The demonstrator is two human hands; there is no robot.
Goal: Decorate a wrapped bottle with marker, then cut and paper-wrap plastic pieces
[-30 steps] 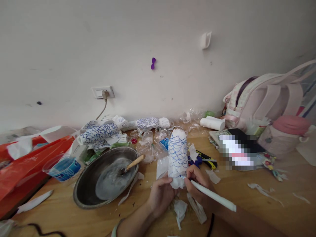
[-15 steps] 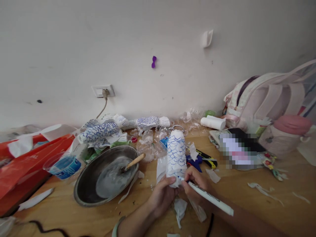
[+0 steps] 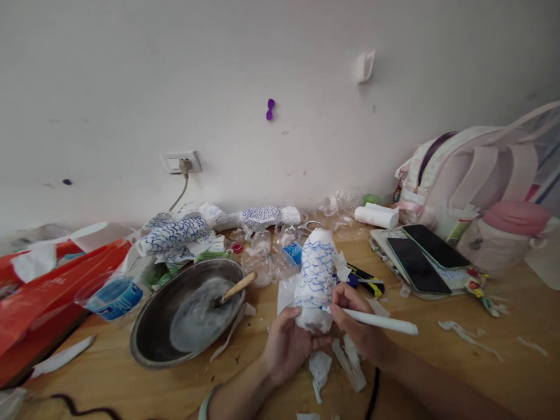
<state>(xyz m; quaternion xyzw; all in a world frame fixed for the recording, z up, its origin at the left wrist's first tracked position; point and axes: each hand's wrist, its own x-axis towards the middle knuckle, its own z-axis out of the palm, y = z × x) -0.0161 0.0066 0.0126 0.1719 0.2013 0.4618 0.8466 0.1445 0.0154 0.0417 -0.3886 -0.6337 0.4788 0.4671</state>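
A white paper-covered bottle shape (image 3: 315, 271) with blue scale-like curves stands tilted before me. My left hand (image 3: 291, 344) holds its lower end, thumb on the near left side and fingers beneath. In my right hand (image 3: 356, 324) is a white marker pen (image 3: 380, 321), pinched between thumb and fingers. The tip points left and meets the paper near the lower end, where a small blue mark shows. Behind lie two similar scale-patterned paper forms, one at the left (image 3: 175, 234) and one at the middle (image 3: 261, 216).
Left of my hands stands a metal bowl (image 3: 142, 329) of cloudy liquid with a wooden-handled brush (image 3: 240, 286). A plastic cup (image 3: 116, 297) and red bag (image 3: 56, 291) lie further left. Right are a yellow cutter (image 3: 371, 284), phones (image 3: 417, 265), pink-lidded bottle (image 3: 494, 245) and backpack (image 3: 472, 175). Paper scraps (image 3: 320, 373) litter the table.
The paper-covered form has turned and tilted slightly in my left hand. My right hand has shifted right and the marker lies flatter. The blurred patch over the phones is gone.
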